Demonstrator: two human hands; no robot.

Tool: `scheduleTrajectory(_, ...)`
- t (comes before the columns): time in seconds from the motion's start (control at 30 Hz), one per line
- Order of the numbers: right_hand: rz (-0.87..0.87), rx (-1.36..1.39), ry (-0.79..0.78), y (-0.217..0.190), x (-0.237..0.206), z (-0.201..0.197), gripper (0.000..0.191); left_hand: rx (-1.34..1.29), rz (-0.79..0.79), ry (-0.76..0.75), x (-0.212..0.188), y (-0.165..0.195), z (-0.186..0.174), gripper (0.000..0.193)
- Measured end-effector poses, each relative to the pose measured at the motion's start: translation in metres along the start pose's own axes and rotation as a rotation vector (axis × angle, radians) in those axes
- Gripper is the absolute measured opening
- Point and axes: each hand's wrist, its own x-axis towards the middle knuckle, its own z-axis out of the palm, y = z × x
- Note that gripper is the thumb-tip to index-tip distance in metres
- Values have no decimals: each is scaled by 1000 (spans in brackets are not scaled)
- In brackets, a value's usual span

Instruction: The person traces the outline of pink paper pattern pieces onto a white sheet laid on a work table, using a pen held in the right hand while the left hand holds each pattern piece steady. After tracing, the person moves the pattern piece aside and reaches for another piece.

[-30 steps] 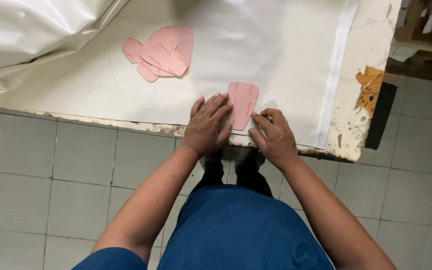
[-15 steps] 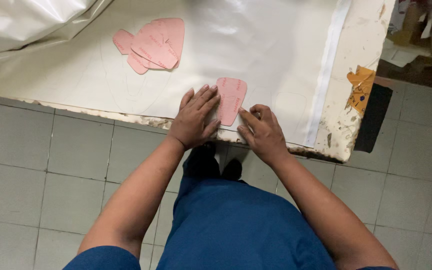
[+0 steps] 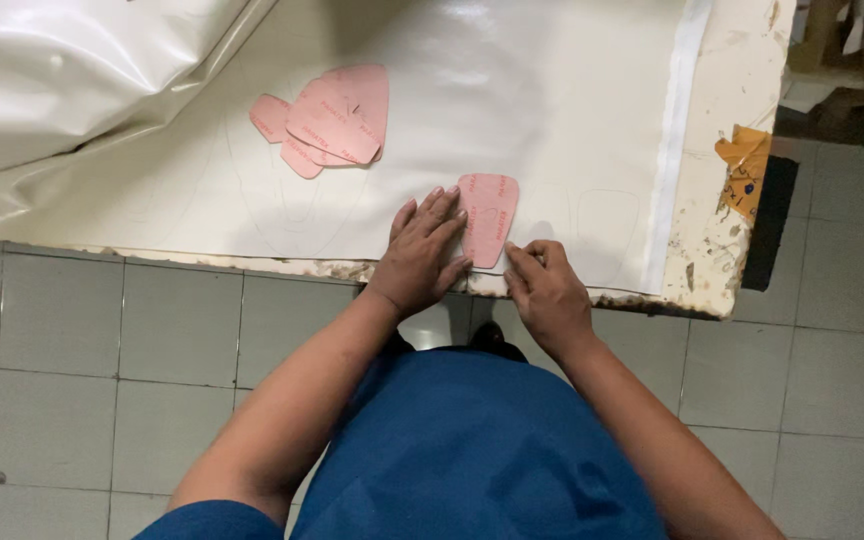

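From up here I see my left hand pressed flat, its grip apart with fingers spread, fingertips lying on the left edge of a pink template. That template is a thin, stiff-looking card, matte, shaped like a shield: rounded corners on the far end, tapering to a narrow rounded tip toward me. It lies at about 12 o'clock from my body, just inside the near edge of the tabletop, on a pale glossy sheet that is smooth, cream-white and shows faint traced outlines. My right hand sits at 4 o'clock of the template, its grip drawn together with fingers curled at the card's lower right side; I cannot tell whether anything thin is pinched there. At 10 o'clock of the template, well apart from it, lies a pile of pink pieces, overlapping flat cards of the same colour, some tongue-shaped, one broad and pointed. Further at 10 o'clock the sheet bunches up into a shiny, wrinkled fold. The tabletop's near edge is chipped and stained brown, and its right corner is worn, with a torn orange tape scrap at 2 o'clock. A white strip runs along the sheet's right border. Between template and strip the sheet lies flat and bare, giving room at 3 o'clock. Below the edge is a floor of grey glazed tiles.
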Motion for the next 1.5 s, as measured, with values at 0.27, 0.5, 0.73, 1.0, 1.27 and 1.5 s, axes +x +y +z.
scheduleTrajectory(0.27,-127,-94,161,-5,-9,10,34,42,-5,-45,2,1,0,61)
scheduleTrajectory(0.5,-93,-102,131,-6,-10,12,36,81,14,-40,1,-3,6,62)
scheduleTrajectory(0.73,-119,-109,160,-5,-11,13,38,101,2,-74,1,-5,11,64)
scheduleTrajectory(1.0,-117,-81,178,-6,-12,13,39,94,2,-77,2,-3,7,62)
scheduleTrajectory(1.27,-82,-116,118,-6,-11,12,39,66,-7,-80,2,1,2,52)
scheduleTrajectory(1.5,-96,-115,136,-6,-12,12,41,80,-19,-110,4,1,3,53)
